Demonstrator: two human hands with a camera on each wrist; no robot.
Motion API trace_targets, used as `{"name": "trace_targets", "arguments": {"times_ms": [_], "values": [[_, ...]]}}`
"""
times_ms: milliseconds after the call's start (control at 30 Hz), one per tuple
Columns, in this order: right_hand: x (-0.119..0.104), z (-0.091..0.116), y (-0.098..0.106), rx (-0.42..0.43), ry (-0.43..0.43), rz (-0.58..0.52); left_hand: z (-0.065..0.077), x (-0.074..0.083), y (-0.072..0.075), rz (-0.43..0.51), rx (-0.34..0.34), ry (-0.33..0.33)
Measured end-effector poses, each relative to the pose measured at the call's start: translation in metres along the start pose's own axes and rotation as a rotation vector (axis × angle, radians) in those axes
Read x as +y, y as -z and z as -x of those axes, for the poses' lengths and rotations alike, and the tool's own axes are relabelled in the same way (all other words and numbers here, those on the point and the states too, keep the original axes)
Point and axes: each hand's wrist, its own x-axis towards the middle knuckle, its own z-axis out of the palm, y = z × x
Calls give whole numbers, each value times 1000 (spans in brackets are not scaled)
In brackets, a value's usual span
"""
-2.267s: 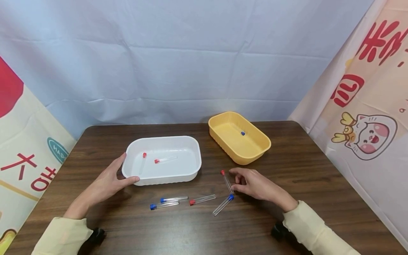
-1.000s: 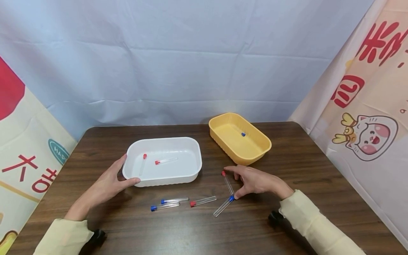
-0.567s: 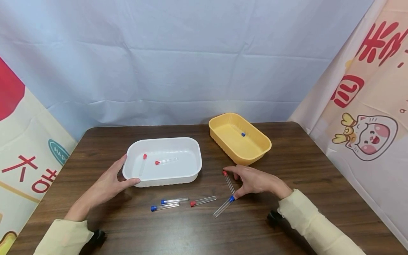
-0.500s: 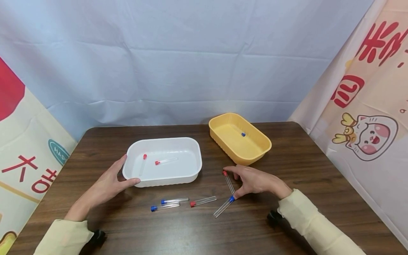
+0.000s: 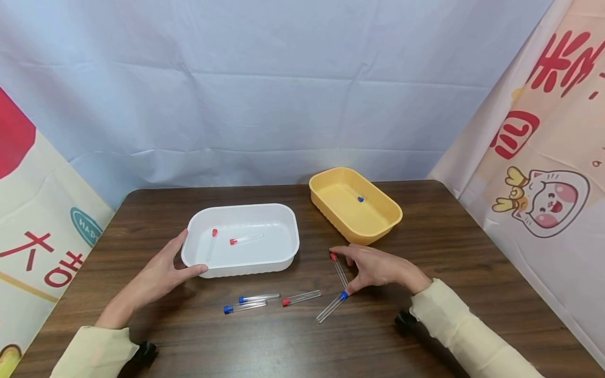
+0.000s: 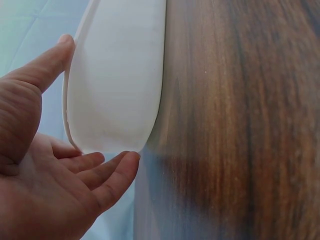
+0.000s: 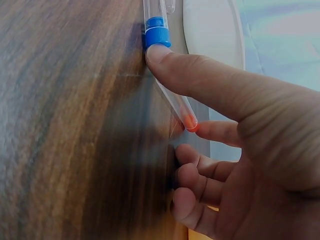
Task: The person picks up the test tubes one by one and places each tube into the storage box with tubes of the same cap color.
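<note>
Left hand (image 5: 160, 272) grips the white tray (image 5: 250, 268); right hand (image 5: 373, 266) pinches the red-capped tube (image 5: 339, 270) end to end, its thumb, touching the nearer blue-capped tube (image 5: 332, 307), could roll it

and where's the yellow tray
In the head view, the yellow tray sits right of the white tray, near the far edge of the table, beyond the right hand.
</note>
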Motion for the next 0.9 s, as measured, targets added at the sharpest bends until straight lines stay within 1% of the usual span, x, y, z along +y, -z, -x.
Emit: {"name": "trace_targets", "arguments": {"times_ms": [233,700,900], "values": [[0,0,1,-2,-5,6,0,-1,-1,3,2,-8],[0,-3,0,-6,-32,-26,0,-2,-1,3,-3,-6],[2,-3,0,14,-38,-47,1,-1,-1,1,-3,1]]}}
